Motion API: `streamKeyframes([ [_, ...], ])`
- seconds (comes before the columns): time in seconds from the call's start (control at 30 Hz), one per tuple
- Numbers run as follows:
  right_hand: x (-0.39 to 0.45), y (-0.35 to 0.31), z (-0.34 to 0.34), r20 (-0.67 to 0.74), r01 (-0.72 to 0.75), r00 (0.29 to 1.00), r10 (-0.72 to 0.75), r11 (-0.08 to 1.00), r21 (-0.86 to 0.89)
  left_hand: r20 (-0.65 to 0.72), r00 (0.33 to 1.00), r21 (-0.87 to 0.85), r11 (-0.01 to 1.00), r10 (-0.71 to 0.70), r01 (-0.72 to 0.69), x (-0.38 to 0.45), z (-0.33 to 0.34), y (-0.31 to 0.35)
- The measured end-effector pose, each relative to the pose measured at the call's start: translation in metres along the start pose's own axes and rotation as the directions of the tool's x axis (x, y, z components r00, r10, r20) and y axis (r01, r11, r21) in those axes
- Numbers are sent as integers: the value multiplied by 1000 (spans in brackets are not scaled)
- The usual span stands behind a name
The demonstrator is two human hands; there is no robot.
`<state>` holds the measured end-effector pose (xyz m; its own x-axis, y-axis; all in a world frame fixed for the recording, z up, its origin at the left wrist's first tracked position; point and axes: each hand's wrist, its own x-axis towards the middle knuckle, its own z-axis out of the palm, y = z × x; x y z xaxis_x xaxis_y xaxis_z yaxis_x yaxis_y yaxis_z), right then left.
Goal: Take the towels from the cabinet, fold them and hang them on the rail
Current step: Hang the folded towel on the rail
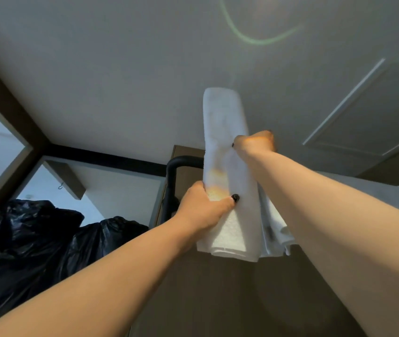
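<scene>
Both the left hand (202, 210) and right hand (254, 142) grip a folded white towel (227, 147), seemingly unlabelled.

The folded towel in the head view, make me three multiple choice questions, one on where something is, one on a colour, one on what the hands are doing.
1. Where do the black bin bags lie?
A. lower left of the view
B. upper right
C. on the rail

2. What colour is the folded towel?
A. blue
B. white
C. grey striped

3. How does the left hand stand to the towel?
A. hangs apart from it
B. lies flat under it
C. grips its lower part, thumb across the front

Answers: 1 A, the bags fill the lower left, left of the black rail. 2 B, the cloth is plain white. 3 C, the thumb curls over the front, while the right hand holds the towel higher up.
</scene>
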<state>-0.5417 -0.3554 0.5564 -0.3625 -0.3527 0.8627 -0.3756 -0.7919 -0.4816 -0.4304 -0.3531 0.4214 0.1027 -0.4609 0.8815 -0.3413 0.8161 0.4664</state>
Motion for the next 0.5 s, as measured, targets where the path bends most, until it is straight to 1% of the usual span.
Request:
streamKeyframes([
  [0.07, 2, 3, 5, 65, 45, 997, -34, 983, -176, 9, 1000, 8, 1000, 2, -2, 1, 2, -5],
  [0.13, 1, 2, 7, 136, 131, 986, -94, 948, -292, 11, 1000, -12, 1000, 8, -8, 2, 2, -8],
  [0.17, -1, 1, 7, 154, 184, 979, -136, 914, -362, 11, 1000, -9, 1000, 19, -19, 4, 2, -10],
  [0.23, -3, 0, 10, 190, 324, 946, -263, 797, -509, 11, 999, 25, 999, 45, -45, 7, 2, -16],
  [0.27, -4, 1, 12, 239, 397, 918, -317, 756, -521, 9, 998, 37, 998, 57, -57, 9, 2, -20],
  [0.33, -3, 7, 16, 367, 451, 881, -299, 765, -460, 4, 997, 63, 995, 81, -81, 10, 2, -29],
  [0.37, -1, 11, 19, 408, 467, 865, -293, 768, -438, -3, 995, 83, 992, 96, -95, 11, 1, -34],
  [0.43, 4, 18, 21, 429, 485, 851, -304, 768, -418, -32, 992, 92, 988, 125, -122, 11, 1, -44],
  [0.5, 6, 21, 23, 437, 508, 843, -315, 734, -452, -70, 988, 62, 989, 140, -136, 10, 2, -51],
])
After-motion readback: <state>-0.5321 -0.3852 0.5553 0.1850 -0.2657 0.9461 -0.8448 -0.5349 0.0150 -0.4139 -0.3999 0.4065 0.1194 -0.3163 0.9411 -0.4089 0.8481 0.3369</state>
